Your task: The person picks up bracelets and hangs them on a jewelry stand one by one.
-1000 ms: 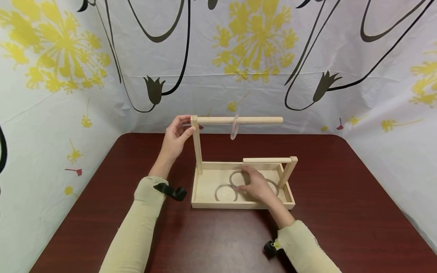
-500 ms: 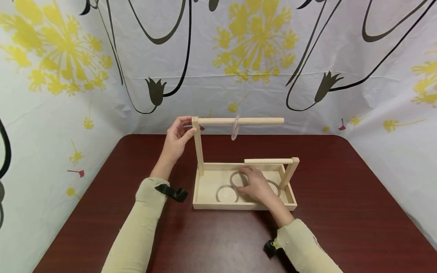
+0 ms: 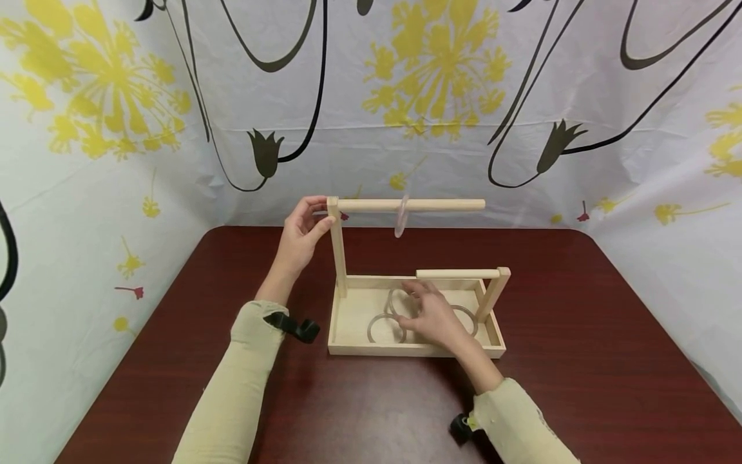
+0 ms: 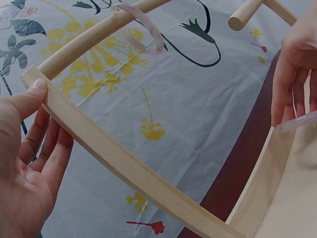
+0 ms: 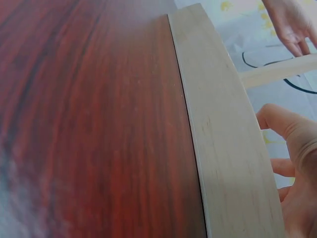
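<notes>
A wooden rack has a shallow tray (image 3: pixel 359 350), a tall post (image 3: pixel 338 254) with a long rod (image 3: pixel 446 205), and a short post (image 3: pixel 493 295) with a shorter rod (image 3: pixel 458 274). My left hand (image 3: pixel 298 238) grips the top of the tall post between thumb and fingers. Inside the tray, my right hand (image 3: pixel 437 319) pinches a translucent ring (image 4: pixel 297 122), which tilts up off the tray floor. One more ring (image 3: pixel 400 222) hangs around the long rod. Two others lie in the tray: a front ring (image 3: pixel 370 330) and a right ring (image 3: pixel 476 320), the latter partly behind my right hand.
The rack stands on a dark red-brown table (image 3: pixel 556 361). Behind it hangs a white cloth (image 3: pixel 348 96) printed with yellow flowers and dark stems. The shorter rod's free end lies just above my right fingers in the head view.
The ring under my right hand has tipped up from lying flat, and the right fingers have shifted slightly left. My left hand keeps its grip on the post.
</notes>
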Tool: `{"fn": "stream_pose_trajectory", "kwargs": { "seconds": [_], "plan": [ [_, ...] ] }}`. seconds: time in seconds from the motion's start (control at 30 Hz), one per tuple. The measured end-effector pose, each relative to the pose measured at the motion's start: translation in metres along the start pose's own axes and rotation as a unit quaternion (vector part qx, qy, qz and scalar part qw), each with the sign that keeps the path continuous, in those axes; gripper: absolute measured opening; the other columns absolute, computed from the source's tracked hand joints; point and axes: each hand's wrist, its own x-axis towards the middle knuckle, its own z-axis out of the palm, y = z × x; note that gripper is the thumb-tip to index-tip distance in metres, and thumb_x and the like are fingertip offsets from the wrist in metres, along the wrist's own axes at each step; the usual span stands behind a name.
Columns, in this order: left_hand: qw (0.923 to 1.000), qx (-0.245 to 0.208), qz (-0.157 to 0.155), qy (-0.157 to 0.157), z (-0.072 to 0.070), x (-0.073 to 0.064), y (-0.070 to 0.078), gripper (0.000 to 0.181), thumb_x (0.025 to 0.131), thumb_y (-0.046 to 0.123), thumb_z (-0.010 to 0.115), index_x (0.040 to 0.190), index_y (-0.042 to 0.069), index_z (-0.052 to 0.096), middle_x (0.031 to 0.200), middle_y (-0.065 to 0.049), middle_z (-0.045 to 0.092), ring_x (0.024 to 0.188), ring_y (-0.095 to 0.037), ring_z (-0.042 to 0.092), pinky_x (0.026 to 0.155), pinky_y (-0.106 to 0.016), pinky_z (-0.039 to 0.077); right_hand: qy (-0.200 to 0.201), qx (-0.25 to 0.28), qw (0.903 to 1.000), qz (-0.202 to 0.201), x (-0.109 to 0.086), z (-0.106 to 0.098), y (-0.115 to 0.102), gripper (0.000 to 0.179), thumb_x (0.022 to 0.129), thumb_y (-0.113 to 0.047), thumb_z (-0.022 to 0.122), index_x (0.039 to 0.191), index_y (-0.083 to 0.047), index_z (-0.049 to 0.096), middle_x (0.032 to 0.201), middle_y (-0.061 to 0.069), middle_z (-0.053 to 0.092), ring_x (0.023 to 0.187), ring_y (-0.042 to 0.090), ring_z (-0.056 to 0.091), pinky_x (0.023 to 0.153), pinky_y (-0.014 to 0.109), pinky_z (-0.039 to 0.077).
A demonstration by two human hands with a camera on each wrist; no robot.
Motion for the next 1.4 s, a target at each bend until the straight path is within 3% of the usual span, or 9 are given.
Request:
{"fn": "stream_pose_trajectory", "kwargs": {
  "seconds": [0.23, 0.47, 0.73, 0.97, 1.2, 1.4],
  "plan": [
    [1.0, 0.002, -0.005, -0.002, -0.001, -0.001, 0.0, 0.035, 0.098, -0.004, 0.057, 0.131, -0.009, 0.049, 0.114, 0.009, 0.06, 0.105, -0.006, 0.061, 0.089, -0.019, 0.051, -0.005, 0.042, 0.9991, 0.001, -0.004, 0.0, -0.005, 0.072, 0.076, -0.019, 0.08, 0.141, -0.006, 0.054, 0.135, 0.017, 0.054, 0.113, 0.04, 0.065, 0.09, 0.045, 0.058],
    [1.0, 0.002, -0.007, 0.004, 0.0, 0.0, -0.001, 0.035, 0.097, -0.005, 0.058, 0.131, -0.01, 0.05, 0.114, 0.009, 0.06, 0.105, -0.005, 0.061, 0.089, -0.018, 0.051, 0.01, 0.048, 0.9985, -0.023, -0.008, 0.001, -0.01, 0.069, 0.077, -0.019, 0.08, 0.14, -0.008, 0.055, 0.129, 0.017, 0.057, 0.11, 0.04, 0.067, 0.091, 0.046, 0.057],
    [0.9999, 0.003, -0.01, 0.008, 0.0, -0.001, 0.001, 0.035, 0.097, -0.005, 0.058, 0.13, -0.009, 0.05, 0.121, -0.008, 0.061, 0.105, -0.003, 0.061, 0.089, -0.019, 0.051, 0.026, 0.043, 0.9975, -0.049, -0.011, 0.0, -0.015, 0.067, 0.076, -0.018, 0.08, 0.138, -0.007, 0.056, 0.129, 0.014, 0.058, 0.108, 0.036, 0.068, 0.091, 0.042, 0.058],
    [1.0, 0.003, -0.006, 0.003, 0.0, -0.001, 0.002, 0.035, 0.097, -0.004, 0.058, 0.13, -0.009, 0.05, 0.118, 0.0, 0.061, 0.105, -0.005, 0.061, 0.09, -0.019, 0.051, 0.036, 0.058, 0.9954, -0.068, -0.012, -0.001, -0.02, 0.065, 0.076, -0.016, 0.079, 0.136, -0.005, 0.058, 0.127, 0.014, 0.058, 0.106, 0.036, 0.069, 0.091, 0.04, 0.058],
    [0.9999, 0.007, -0.009, 0.003, 0.0, 0.0, 0.002, 0.035, 0.097, -0.004, 0.057, 0.131, -0.008, 0.05, 0.123, -0.014, 0.061, 0.104, -0.004, 0.062, 0.089, -0.019, 0.051, 0.047, 0.057, 0.9931, -0.091, -0.014, -0.002, -0.024, 0.064, 0.073, -0.011, 0.078, 0.133, -0.004, 0.059, 0.121, 0.015, 0.059, 0.106, 0.033, 0.068, 0.09, 0.037, 0.059],
    [1.0, 0.004, -0.006, 0.001, 0.0, -0.001, 0.002, 0.035, 0.097, -0.004, 0.057, 0.131, -0.009, 0.05, 0.118, -0.003, 0.061, 0.104, -0.005, 0.062, 0.089, -0.019, 0.051, 0.043, 0.055, 0.9932, -0.093, -0.016, -0.003, -0.029, 0.064, 0.072, -0.009, 0.076, 0.134, -0.004, 0.059, 0.119, 0.014, 0.059, 0.105, 0.032, 0.068, 0.089, 0.038, 0.059]
  ]
}}
